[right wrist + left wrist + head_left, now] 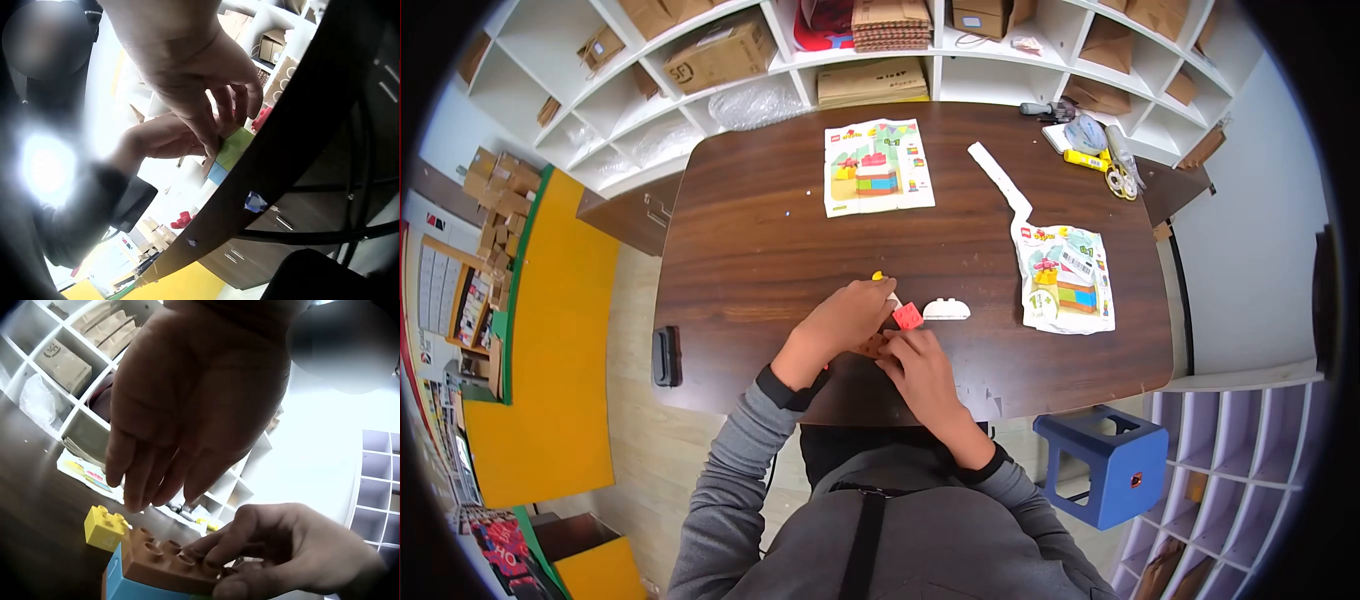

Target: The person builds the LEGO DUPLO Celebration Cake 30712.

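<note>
My right hand (925,372) holds a stack of building bricks at its end, near the table's front edge. A brown studded brick (167,557) tops the stack, over a blue brick (145,586) and a green brick (237,147). The thumb presses by the green side in the right wrist view. Above the stack my left hand (194,406) hangs with fingers loosely extended, its palm showing. From the head view that hand (852,312) partly covers the stack. A yellow brick (105,527) stands just beyond. Beside the hands lie a red brick (908,316) and a white rounded brick (947,310).
A printed brick bag (880,168) lies at the back of the table, another (1068,280) at the right. Tape and tools (1090,150) sit in the far right corner. A black case (666,356) rests at the left edge; a blue stool (1100,465) stands right.
</note>
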`<state>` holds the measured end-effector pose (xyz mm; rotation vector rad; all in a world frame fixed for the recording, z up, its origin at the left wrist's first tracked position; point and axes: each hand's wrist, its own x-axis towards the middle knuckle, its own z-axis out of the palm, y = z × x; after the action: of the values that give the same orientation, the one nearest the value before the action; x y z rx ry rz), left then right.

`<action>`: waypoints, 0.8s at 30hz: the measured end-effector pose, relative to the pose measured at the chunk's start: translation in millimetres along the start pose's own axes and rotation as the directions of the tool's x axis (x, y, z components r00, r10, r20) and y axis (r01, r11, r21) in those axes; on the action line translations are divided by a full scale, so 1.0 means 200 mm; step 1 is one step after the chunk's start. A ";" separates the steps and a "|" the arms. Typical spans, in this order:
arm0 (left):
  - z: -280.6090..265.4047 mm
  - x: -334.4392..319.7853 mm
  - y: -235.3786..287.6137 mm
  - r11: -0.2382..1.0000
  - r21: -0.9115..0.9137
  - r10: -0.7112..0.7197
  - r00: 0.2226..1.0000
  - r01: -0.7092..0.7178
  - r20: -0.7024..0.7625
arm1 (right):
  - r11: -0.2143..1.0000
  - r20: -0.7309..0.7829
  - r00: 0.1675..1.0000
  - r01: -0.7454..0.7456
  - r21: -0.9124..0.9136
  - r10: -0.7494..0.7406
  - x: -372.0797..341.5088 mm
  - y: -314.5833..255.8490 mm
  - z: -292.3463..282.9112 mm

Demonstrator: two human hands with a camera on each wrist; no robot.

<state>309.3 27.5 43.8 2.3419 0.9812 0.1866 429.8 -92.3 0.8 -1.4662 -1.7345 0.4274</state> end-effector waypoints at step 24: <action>0.19 -0.65 -0.14 0.865 -0.334 -0.480 0.811 0.374 -0.335 | 1.000 0.030 1.000 -0.009 0.006 0.008 0.10 -0.03 -0.14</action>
<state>210.9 -64.4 9.1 1.8175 1.5679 0.6004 446.8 -81.8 30.7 -1.4700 -1.7493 0.4612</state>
